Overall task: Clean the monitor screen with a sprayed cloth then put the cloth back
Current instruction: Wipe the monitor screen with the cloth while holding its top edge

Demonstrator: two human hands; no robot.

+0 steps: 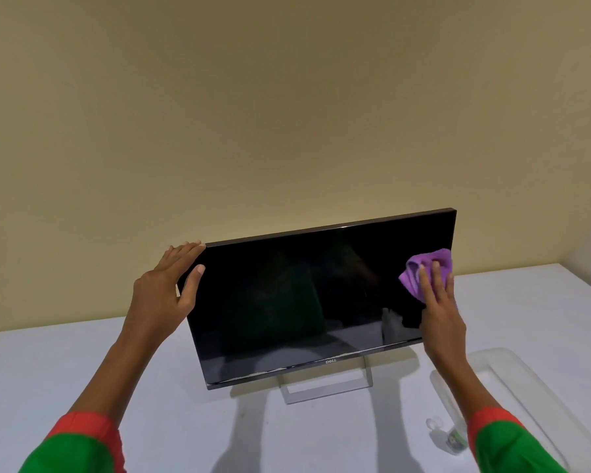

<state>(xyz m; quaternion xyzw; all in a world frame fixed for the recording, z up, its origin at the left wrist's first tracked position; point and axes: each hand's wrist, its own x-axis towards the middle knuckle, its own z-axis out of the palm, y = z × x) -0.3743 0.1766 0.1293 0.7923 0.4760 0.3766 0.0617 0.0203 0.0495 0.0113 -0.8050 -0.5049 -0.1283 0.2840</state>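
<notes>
Pressing a purple microfiber cloth (423,269) flat against the upper right part of a dark Dell monitor (304,302), my right hand (439,308) works near the screen's right edge, fingers spread and extended, the cloth bunched under the fingertips rather than gripped in a fist. My left hand (171,285) braces the opposite top corner, open, fingers over the upper edge and thumb resting on the front glass; it has hold of nothing but the panel itself. The monitor stands on its slim silver stand (325,387) on a white counter (82,387), tilted back a little. To my right, a clear plastic tray (526,377) lies on the counter, and a small clear spray bottle (452,438) sits just beside its near corner, partly hidden by my green and red sleeve (502,442).

Most of the screen looks not yet wiped, by my judgement. The risks from here: pushing too hard on the right side could rock or swing the light stand if my left hand slackens; my thumb on the glass may leave a fresh smudge; the loosely bunched cloth could slip off the edge; and my forearm, dropping back, could knock over the bottle.
</notes>
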